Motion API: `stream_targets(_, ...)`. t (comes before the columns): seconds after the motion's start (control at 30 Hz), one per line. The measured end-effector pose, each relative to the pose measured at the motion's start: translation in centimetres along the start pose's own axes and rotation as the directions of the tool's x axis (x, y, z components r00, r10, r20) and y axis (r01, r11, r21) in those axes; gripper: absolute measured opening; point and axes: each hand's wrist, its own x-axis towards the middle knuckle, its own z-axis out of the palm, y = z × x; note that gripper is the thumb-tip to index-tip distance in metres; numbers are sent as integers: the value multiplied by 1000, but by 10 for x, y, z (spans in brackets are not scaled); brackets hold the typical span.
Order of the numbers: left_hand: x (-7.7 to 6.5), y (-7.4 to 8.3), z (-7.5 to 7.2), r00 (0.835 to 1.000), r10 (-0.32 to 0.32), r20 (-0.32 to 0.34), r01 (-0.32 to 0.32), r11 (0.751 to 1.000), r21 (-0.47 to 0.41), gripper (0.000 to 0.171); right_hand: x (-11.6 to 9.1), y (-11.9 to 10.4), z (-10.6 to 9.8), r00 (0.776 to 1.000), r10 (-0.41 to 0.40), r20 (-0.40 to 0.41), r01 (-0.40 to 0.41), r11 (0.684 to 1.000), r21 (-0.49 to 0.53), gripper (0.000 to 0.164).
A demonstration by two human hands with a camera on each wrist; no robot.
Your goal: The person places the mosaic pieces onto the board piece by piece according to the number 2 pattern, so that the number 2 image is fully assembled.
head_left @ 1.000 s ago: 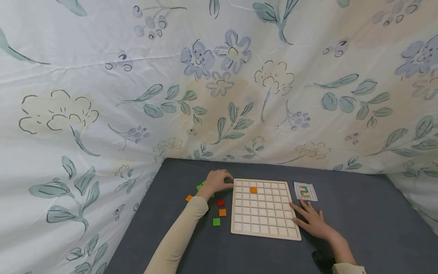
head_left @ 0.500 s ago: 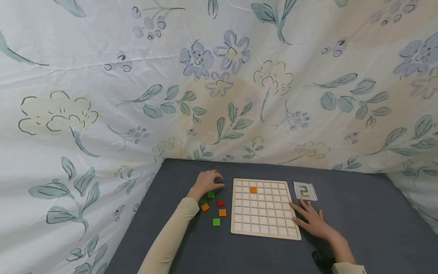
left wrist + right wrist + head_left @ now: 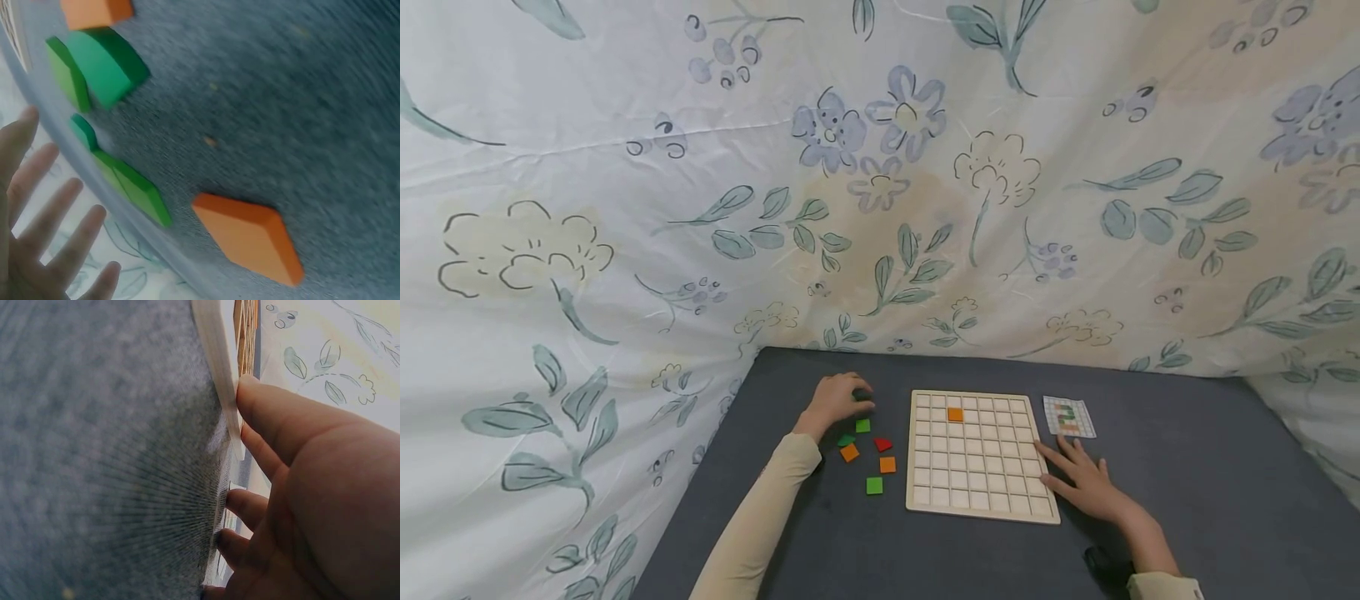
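Note:
My left hand (image 3: 835, 402) hovers over the loose tiles at the table's left. Its fingers are extended and apart in the left wrist view, with nothing between them. Below them lie light green tiles (image 3: 134, 190), a dark green tile (image 3: 103, 69) and an orange tile (image 3: 250, 240). My right hand (image 3: 1088, 483) rests at the right edge of the wooden grid board (image 3: 981, 467), thumb and a finger touching its rim in the right wrist view. One orange tile (image 3: 955, 414) sits in an upper cell of the board.
A printed pattern card (image 3: 1070, 418) lies right of the board. Between the board and the left hand are a red tile (image 3: 883, 445), an orange tile (image 3: 887, 465) and a green tile (image 3: 874, 486). A flowered cloth (image 3: 880, 250) hangs behind the dark table (image 3: 977, 567).
My left hand has moved left, away from the board's upper left corner and back over the tiles. My right hand stays at the board's edge.

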Motion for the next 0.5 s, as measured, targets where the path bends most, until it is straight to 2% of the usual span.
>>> stream_targets(0.3, -10, -8, -4, 999, -35, -7, 35, 999, -14, 29, 1, 2, 1, 1000, 1, -3, -1, 1000, -8, 56)
stream_targets(0.5, -11, -14, -5, 997, -69, 22, 69, 998, 2, 31, 2, 6, 2, 1000, 4, 0, -4, 1000, 1, 57)
